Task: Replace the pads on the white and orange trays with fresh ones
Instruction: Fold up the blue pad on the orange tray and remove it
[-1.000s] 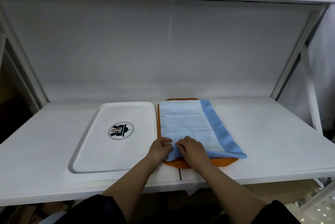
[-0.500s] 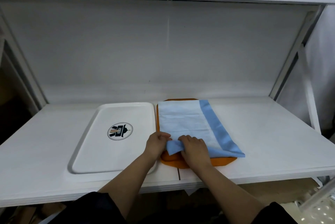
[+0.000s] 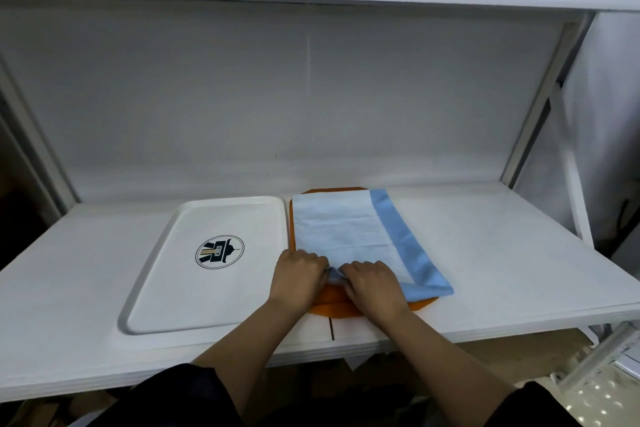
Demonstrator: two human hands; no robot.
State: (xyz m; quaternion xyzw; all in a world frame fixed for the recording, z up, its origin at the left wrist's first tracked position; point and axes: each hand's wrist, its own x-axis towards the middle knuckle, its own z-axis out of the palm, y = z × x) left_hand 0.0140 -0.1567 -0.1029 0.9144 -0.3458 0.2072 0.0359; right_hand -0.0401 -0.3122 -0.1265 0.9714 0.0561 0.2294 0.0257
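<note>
White tabletop (image 3: 485, 253): both hands, left hand (image 3: 298, 276) and right hand (image 3: 372, 283), pinch blue pad (image 3: 346, 229) at 6 o'clock edge over orange tray (image 3: 332, 307). Pad likely light, limp; corners look best for holding.

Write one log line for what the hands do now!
left hand, right hand: pinch blue pad corner | orange tray: under pad | white tray: bare

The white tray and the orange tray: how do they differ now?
The white tray lies bare and shows a round logo; the orange tray is mostly hidden under a blue pad. Both hands, left hand and right hand, hold that pad; nothing touches the white tray. Both sit on the white shelf.
</note>
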